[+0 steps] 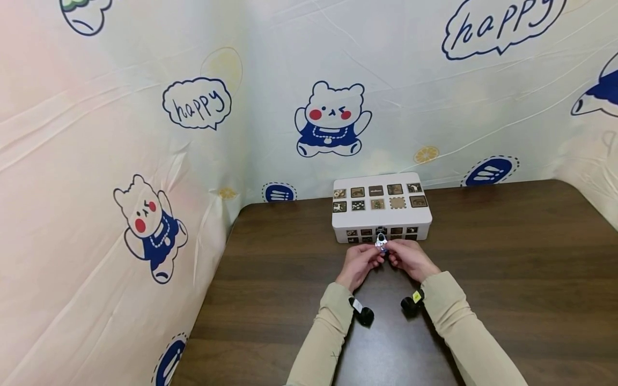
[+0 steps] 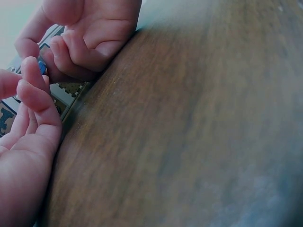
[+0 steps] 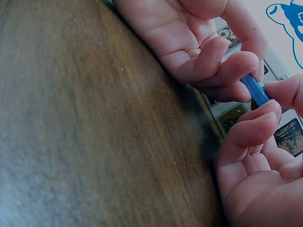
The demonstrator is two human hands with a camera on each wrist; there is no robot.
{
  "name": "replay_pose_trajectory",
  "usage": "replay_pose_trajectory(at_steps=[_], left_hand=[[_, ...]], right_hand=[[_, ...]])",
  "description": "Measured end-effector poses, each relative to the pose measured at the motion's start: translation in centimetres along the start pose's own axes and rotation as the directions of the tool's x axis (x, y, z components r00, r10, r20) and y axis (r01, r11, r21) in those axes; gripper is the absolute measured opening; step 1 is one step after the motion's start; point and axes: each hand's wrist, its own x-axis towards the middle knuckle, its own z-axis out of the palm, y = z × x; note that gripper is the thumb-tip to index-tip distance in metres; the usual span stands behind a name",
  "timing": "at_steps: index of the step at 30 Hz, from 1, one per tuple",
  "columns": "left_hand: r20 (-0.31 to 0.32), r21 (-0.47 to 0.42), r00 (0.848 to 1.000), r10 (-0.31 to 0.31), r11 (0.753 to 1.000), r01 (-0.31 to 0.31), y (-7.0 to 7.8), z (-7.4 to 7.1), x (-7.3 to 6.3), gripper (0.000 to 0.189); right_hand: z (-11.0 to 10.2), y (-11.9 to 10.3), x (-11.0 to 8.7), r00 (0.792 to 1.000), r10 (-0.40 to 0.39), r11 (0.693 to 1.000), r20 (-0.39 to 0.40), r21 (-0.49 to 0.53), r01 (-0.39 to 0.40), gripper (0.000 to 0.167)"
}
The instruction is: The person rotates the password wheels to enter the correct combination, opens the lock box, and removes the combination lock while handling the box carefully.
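Near the far edge of the table (image 1: 270, 246), pinching a lock (image 1: 381, 244) with left hand (image 1: 358, 265) and right hand (image 1: 409, 258).
By the front of the box (image 1: 381, 217), perhaps touching; probably fitting or removing, next needing steady aim.

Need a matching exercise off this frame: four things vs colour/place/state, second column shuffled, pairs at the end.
Things
1. small blue item
2. box
3. tabletop
4. sleeves

Descriptions
A. dark brown, wood-grained
B. beige, on both forearms
C. pinched between the left hand and the right hand
D. white, lid down, near the printed cloth

Pairs: 1-C, 2-D, 3-A, 4-B
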Motion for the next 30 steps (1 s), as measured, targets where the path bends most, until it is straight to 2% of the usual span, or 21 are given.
replay_pose_trajectory(at_steps=[5, 15, 30], left_hand=[[-0.011, -0.003, 1.0, 0.001, 1.0, -0.001, 0.11, 0.13, -0.08, 0.013], [-0.018, -0.006, 1.0, -0.006, 1.0, 0.006, 0.16, 0.22, -0.23, 0.009], [-0.008, -0.013, 1.0, 0.005, 1.0, -0.005, 0.14, 0.11, -0.18, 0.005]], right_hand=[[-0.13, -0.08, 0.1, 1.0, 0.009, 1.0, 0.018, 0.01, -0.009, 0.009], [-0.3, -0.3, 0.12, 0.996, 0.084, 0.99, -0.005, 0.113, -0.083, 0.014], [0.1, 0.09, 0.74, 0.998, 0.055, 0.998, -0.039, 0.026, -0.054, 0.016]])
